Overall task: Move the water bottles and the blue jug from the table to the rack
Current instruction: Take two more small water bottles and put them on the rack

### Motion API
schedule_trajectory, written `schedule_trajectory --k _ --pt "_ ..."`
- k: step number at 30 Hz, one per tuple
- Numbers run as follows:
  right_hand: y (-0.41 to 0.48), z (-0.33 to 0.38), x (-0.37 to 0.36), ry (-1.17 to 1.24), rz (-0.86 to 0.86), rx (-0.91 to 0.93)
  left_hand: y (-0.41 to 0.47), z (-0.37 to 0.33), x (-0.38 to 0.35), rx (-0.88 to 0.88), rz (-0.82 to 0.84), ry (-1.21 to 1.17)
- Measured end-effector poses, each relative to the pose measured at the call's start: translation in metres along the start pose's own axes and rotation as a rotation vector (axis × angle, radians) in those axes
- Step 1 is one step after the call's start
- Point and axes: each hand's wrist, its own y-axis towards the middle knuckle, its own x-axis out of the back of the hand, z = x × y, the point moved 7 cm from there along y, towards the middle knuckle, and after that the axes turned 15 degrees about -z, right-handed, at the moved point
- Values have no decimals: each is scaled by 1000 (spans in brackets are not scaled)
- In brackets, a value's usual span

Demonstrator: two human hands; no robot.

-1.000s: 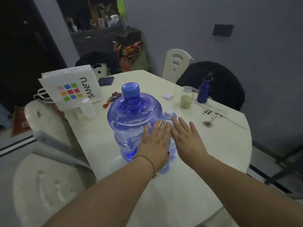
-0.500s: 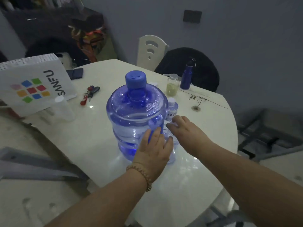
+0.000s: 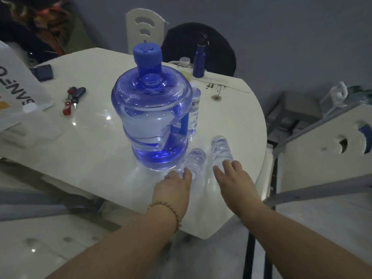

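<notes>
Water bottles, blurred, caps beneath hands

Jug stands mid table. Upright bottle just behind its right side. Two more lie before it: left bottle by jug's base, right bottle beside that. Keys left of jug; flask and jar at far edge. Rack right of table.
</notes>
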Motion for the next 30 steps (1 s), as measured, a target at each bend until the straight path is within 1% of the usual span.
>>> schedule_trajectory --k 5,7,10,11,13,15,16,18,21,30 --pt "-36 14 -26 102 48 -75 -12 -13 -38 155 170 -174" --pt "-47 16 -32 144 48 -106 -16 -20 -48 195 202 -238" --pt "-55 17 -40 180 51 -120 -12 -31 -51 207 196 -258" --pt "-55 18 -41 187 56 -119 -11 -33 -51 212 203 -247" --pt "-47 18 -41 208 35 -174 -9 -37 -50 213 184 -186" --pt "-34 19 -38 212 1 -238 -7 -45 -44 133 103 -159" --pt "-29 20 -41 199 22 -249 -6 -51 -43 81 80 -180" --pt "-24 20 -56 180 98 -258 -6 -60 -49 28 96 -221" --pt "-24 15 -70 167 166 -271 -5 -61 -58 47 104 -243" --pt "-28 8 -76 176 169 -240 -1 -60 -56 54 56 -248"
